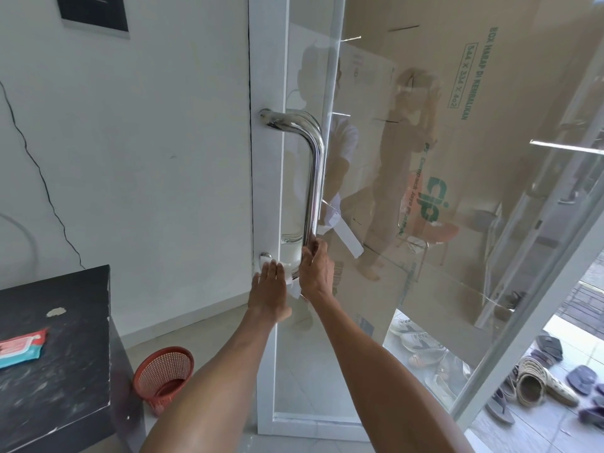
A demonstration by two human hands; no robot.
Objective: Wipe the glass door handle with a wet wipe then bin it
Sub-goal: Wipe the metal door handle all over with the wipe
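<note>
Head: wipe (293,287) beside left fingers (272,269)

The wipe pack (20,348) lies on the table (65,380) at left — the basket (163,374) stands between table and glass door (295,371).

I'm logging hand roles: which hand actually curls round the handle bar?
The right hand: its fingers curl round the low end of the door handle. The left hand lies flat, fingers straight, beside the lower mount.
</note>
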